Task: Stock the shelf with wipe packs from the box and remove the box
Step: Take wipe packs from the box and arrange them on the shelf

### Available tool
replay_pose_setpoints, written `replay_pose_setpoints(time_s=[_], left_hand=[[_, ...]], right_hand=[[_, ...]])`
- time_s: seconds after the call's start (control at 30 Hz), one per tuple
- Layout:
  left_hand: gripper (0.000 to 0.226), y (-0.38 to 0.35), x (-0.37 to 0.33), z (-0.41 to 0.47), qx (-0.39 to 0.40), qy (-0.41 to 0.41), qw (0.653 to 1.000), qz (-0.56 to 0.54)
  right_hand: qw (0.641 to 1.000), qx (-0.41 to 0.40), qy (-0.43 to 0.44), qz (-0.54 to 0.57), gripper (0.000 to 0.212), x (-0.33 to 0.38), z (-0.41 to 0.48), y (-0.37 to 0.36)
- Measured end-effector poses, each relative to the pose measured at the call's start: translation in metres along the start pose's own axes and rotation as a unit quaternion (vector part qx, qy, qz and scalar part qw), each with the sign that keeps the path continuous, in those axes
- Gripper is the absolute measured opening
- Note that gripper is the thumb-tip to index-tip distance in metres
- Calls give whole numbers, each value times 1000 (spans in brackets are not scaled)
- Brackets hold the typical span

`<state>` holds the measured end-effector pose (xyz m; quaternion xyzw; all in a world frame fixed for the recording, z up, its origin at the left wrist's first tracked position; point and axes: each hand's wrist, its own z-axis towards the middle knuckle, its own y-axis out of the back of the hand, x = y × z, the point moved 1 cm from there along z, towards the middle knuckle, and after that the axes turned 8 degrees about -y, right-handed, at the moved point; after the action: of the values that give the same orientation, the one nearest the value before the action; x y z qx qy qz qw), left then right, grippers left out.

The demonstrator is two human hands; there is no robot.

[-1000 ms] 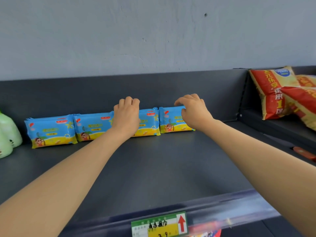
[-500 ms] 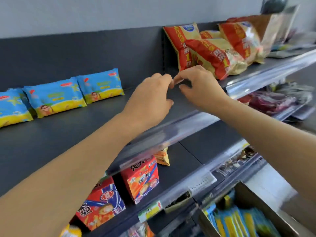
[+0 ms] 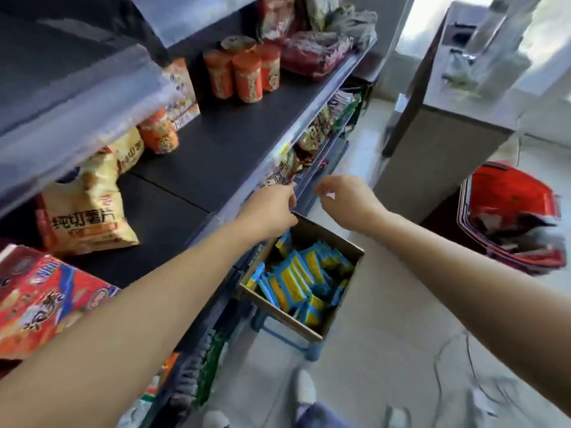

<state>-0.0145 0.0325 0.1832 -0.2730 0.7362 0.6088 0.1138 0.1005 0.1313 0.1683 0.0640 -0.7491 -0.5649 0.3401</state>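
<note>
Nearest, at bottom edge: a shoe (image 3: 304, 387) on pale floor, blurred. Both forearms run up from the near corners twd centre, bare, nearly straight, converging.

Box (image 3: 284, 316) sits low, centre, just right of the shelving, open top, on a blue stand (image 3: 312, 353). Packs (image 3: 296, 279) inside, blue w/ yellow, on edge and jumbled, filling most of it.

L hand (image 3: 268, 211) hangs over the box's far left corner, back of hand to camera, palm down. Fingers bent at the knuckles, close together, tips curling down near the thumb; nothing seen in them. Can't tell if it touches the rim.

R hand (image 3: 349, 202) just right of it, apart, above the box's far edge, wrist cocked. Fingers loosely curled, thumb and forefinger w/ a gap btwn, holding nothing. Edges motion-blurred.

Left: dark shelf (image 3: 222, 143), w/ a red carton (image 3: 40, 304) near, a yellow chip bag (image 3: 86, 211) behind it, red canisters (image 3: 247, 75) far back. Lower shelves show more goods, too blurred to name.

Right, past the hands: red basket (image 3: 509, 211) on the floor. Far: grey counter (image 3: 432, 156).
</note>
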Motion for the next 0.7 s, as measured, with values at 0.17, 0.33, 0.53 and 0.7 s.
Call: replay_pose_setpoints(time_s=[0.17, 0.33, 0.53, 0.7], left_hand=[[13, -82, 33, 55, 81, 64, 993, -63], [7, -153, 79, 85, 123, 131, 978, -102], [40, -228, 131, 106, 153, 220, 954, -132], [11, -264, 151, 119, 146, 288, 926, -196]], right_hand=[[991, 108, -70, -48, 32, -65, 22, -65], [973, 198, -84, -82, 34, -112, 44, -138], [952, 263, -135, -80, 24, -149, 56, -215], [938, 272, -210, -44, 30, -175, 60, -256]])
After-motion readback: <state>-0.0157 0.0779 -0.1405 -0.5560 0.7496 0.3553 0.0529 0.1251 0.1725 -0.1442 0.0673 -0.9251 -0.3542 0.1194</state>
